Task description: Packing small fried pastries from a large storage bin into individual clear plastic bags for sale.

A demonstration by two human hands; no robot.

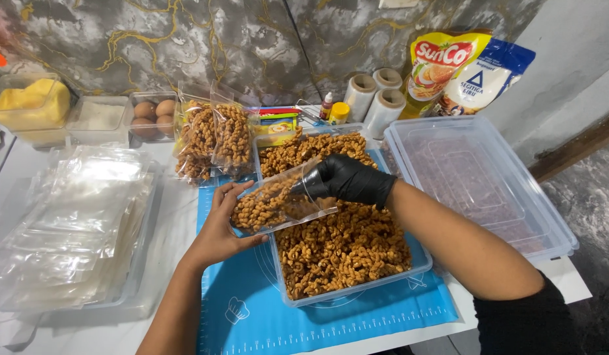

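Note:
My bare left hand [220, 227] holds a clear plastic bag [278, 204] partly filled with brown twisted snacks, gripping its bottom left end. My right hand [347, 179], in a black glove, is pushed into the bag's open mouth from the right. The bag lies tilted over the left side of a clear plastic tub [419, 261] heaped with the same snacks. Two filled snack bags [216, 138] stand upright just behind my left hand.
A blue baking mat [252, 309] lies under the tub. A tray of empty clear bags [74, 223] is on the left. An empty clear lidded bin [482, 177] sits on the right. Eggs [153, 115], tape rolls [373, 92] and food pouches [462, 69] line the wall.

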